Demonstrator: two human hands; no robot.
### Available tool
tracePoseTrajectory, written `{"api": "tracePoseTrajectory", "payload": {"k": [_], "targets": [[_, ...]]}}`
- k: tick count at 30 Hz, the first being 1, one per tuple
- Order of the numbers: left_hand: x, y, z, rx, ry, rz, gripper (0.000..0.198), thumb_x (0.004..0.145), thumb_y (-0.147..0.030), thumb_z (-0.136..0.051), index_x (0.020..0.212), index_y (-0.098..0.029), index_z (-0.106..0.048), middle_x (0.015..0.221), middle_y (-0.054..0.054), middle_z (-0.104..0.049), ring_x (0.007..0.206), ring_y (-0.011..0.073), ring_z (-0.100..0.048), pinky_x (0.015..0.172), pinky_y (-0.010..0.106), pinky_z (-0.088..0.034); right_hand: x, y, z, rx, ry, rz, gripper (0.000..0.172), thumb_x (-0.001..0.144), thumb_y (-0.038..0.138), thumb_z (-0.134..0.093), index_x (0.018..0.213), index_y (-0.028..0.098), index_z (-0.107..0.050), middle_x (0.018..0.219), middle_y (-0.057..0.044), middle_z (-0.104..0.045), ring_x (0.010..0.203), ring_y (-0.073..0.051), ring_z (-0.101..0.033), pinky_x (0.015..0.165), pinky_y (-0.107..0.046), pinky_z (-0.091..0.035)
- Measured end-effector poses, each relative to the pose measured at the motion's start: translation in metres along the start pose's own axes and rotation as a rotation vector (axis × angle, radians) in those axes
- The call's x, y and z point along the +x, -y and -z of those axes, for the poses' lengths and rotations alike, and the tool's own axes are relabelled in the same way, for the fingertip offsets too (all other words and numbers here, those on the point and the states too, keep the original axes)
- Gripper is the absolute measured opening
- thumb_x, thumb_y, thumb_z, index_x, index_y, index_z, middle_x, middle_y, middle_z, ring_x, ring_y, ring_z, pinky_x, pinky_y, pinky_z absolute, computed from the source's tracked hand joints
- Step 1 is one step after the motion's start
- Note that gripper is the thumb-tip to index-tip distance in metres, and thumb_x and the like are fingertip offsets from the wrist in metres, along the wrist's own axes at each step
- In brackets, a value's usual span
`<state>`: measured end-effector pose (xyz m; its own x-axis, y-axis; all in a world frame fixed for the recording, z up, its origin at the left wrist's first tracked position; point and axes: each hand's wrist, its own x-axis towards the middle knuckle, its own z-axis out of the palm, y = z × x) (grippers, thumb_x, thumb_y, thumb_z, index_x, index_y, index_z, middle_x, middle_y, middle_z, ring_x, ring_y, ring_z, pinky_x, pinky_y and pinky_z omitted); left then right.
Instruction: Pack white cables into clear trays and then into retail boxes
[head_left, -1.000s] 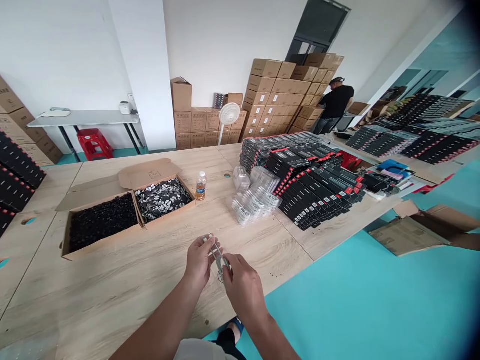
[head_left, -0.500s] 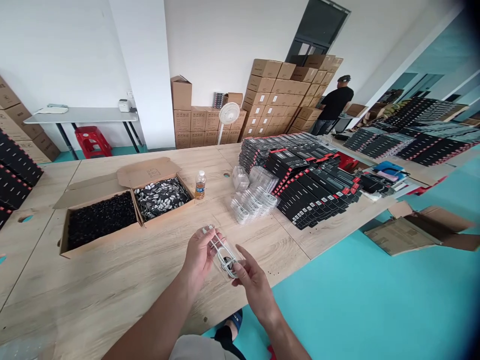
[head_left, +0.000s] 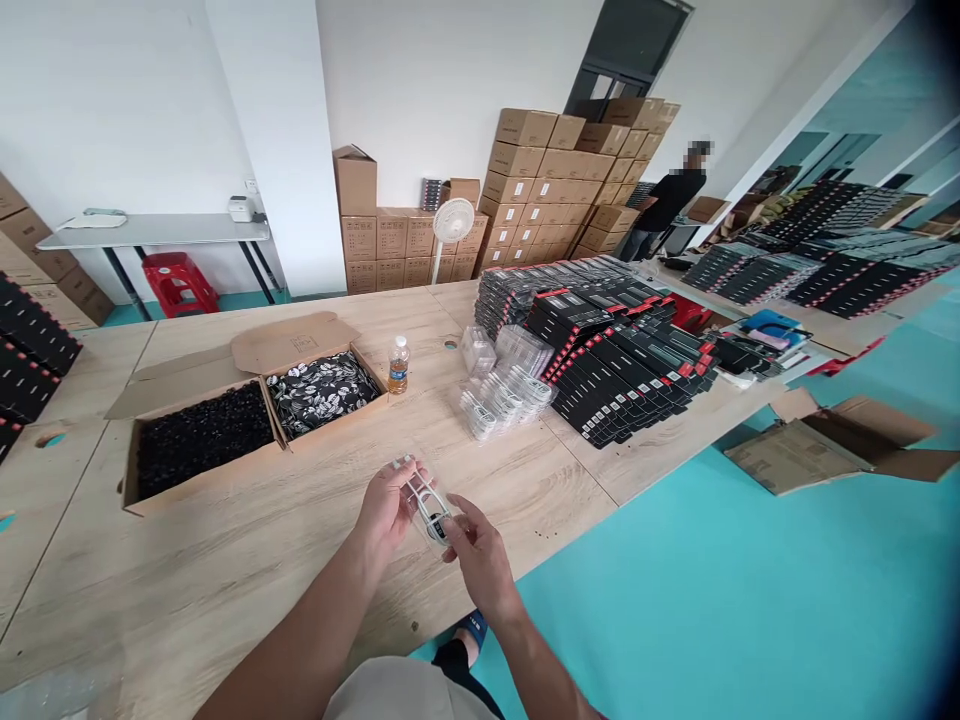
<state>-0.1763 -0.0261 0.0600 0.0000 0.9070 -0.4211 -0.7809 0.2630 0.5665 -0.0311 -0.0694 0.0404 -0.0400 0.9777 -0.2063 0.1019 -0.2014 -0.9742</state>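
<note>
Between my hands is a coiled white cable [head_left: 424, 497] in clear plastic packaging, with a small round black piece near its lower end. My left hand [head_left: 382, 512] is closed on the upper left end of the packaging. At the lower right end, my right hand [head_left: 480, 562] grips it with the thumb on top, near the black piece; some of its fingers are hidden. Beyond my hands lies a pile of clear packs with white cables [head_left: 499, 400], apart from both hands.
Two open cartons stand left, one of small black parts [head_left: 206, 435], one of black-and-white pieces [head_left: 322, 392]. A drink bottle [head_left: 398, 365] is beside them. Stacked black boxes [head_left: 630, 380] fill the table's right. A person [head_left: 667, 205] stands at the back.
My hands and the packaged cable have shifted slightly left in the view. Both hands keep their hold on it. The person at the back has turned slightly.
</note>
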Motion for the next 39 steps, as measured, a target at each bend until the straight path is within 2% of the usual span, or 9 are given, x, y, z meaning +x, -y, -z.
{"api": "tracePoseTrajectory", "payload": {"k": [4, 9, 14, 19, 23, 26, 30, 36, 39], "targets": [[-0.004, -0.005, 0.0, 0.029, 0.065, 0.024, 0.027, 0.06, -0.026, -0.083, 0.077, -0.015, -0.065, 0.072, 0.001, -0.064, 0.066, 0.0158, -0.063, 0.07, 0.033, -0.051, 0.0, 0.011, 0.005, 0.093, 0.171, -0.103, 0.062, 0.069, 0.055, -0.072, 0.118, 0.019, -0.059, 0.061, 0.006, -0.051, 0.046, -0.01, -0.05, 0.041, -0.021, -0.036], [-0.009, -0.007, 0.001, 0.109, 0.096, 0.012, 0.027, 0.062, -0.026, -0.083, 0.081, -0.016, -0.067, 0.074, 0.002, -0.067, 0.065, 0.0147, -0.063, 0.066, 0.029, -0.05, 0.008, 0.04, 0.013, -0.045, 0.414, -0.059, 0.054, 0.077, 0.054, -0.066, 0.118, 0.019, -0.062, 0.062, 0.004, -0.053, 0.055, -0.011, -0.049, 0.049, -0.022, -0.037], [-0.016, -0.001, 0.001, 0.174, 0.056, 0.03, 0.031, 0.058, -0.029, -0.085, 0.079, -0.016, -0.067, 0.074, 0.004, -0.07, 0.067, 0.0165, -0.065, 0.062, 0.028, -0.049, 0.021, 0.047, 0.017, -0.1, 0.414, 0.034, 0.041, 0.082, 0.047, -0.062, 0.111, 0.017, -0.064, 0.082, -0.002, -0.064, 0.073, -0.015, -0.056, 0.066, -0.026, -0.043], [-0.025, 0.002, -0.005, 0.224, 0.0, -0.003, 0.034, 0.058, -0.034, -0.085, 0.076, -0.017, -0.062, 0.071, 0.004, -0.069, 0.065, 0.0177, -0.065, 0.059, 0.029, -0.049, 0.025, 0.037, 0.01, -0.266, 0.378, 0.038, 0.028, 0.082, 0.036, -0.062, 0.104, 0.019, -0.065, 0.072, 0.0, -0.063, 0.065, -0.015, -0.056, 0.059, -0.025, -0.042], [-0.021, 0.006, 0.002, 0.225, -0.068, 0.013, 0.037, 0.054, -0.032, -0.086, 0.075, -0.016, -0.06, 0.065, 0.001, -0.067, 0.06, 0.0163, -0.064, 0.056, 0.028, -0.047, 0.024, 0.03, 0.001, -0.392, 0.303, 0.031, 0.017, 0.081, 0.03, -0.059, 0.093, 0.02, -0.068, 0.064, 0.001, -0.061, 0.059, -0.014, -0.054, 0.057, -0.025, -0.04], [-0.01, 0.002, 0.008, 0.178, -0.095, -0.001, 0.038, 0.055, -0.031, -0.086, 0.08, -0.015, -0.062, 0.068, 0.001, -0.067, 0.06, 0.0149, -0.064, 0.06, 0.028, -0.049, 0.021, 0.022, -0.004, -0.346, 0.259, -0.006, 0.033, 0.079, 0.035, -0.063, 0.109, 0.022, -0.065, 0.059, 0.004, -0.054, 0.057, -0.013, -0.051, 0.054, -0.025, -0.038], [-0.001, -0.011, 0.006, 0.1, -0.057, -0.065, 0.037, 0.06, -0.027, -0.084, 0.088, -0.016, -0.062, 0.077, 0.003, -0.069, 0.069, 0.0147, -0.065, 0.072, 0.031, -0.051, 0.014, 0.01, -0.005, -0.041, 0.308, -0.073, 0.066, 0.073, 0.048, -0.07, 0.13, 0.022, -0.051, 0.062, 0.006, -0.047, 0.057, -0.013, -0.053, 0.053, -0.025, -0.04], [-0.017, -0.007, -0.011, 0.185, 0.048, -0.134, 0.074, 0.058, -0.009, -0.078, 0.124, -0.024, -0.049, 0.11, 0.009, -0.069, 0.106, 0.024, -0.063, 0.08, 0.032, -0.048, 0.01, 0.022, -0.003, 0.143, 0.242, -0.029, 0.069, 0.071, 0.05, -0.075, 0.128, 0.019, -0.053, 0.061, 0.007, -0.046, 0.055, -0.012, -0.053, 0.052, -0.026, -0.041], [-0.026, -0.002, -0.015, 0.283, 0.051, -0.166, 0.061, 0.06, -0.009, -0.072, 0.117, -0.021, -0.055, 0.107, 0.009, -0.069, 0.104, 0.0244, -0.063, 0.08, 0.032, -0.047, 0.007, 0.035, -0.001, 0.204, 0.238, -0.043, 0.071, 0.064, 0.047, -0.081, 0.124, 0.019, -0.055, 0.057, 0.009, -0.043, 0.05, -0.009, -0.046, 0.052, -0.025, -0.043]]}}
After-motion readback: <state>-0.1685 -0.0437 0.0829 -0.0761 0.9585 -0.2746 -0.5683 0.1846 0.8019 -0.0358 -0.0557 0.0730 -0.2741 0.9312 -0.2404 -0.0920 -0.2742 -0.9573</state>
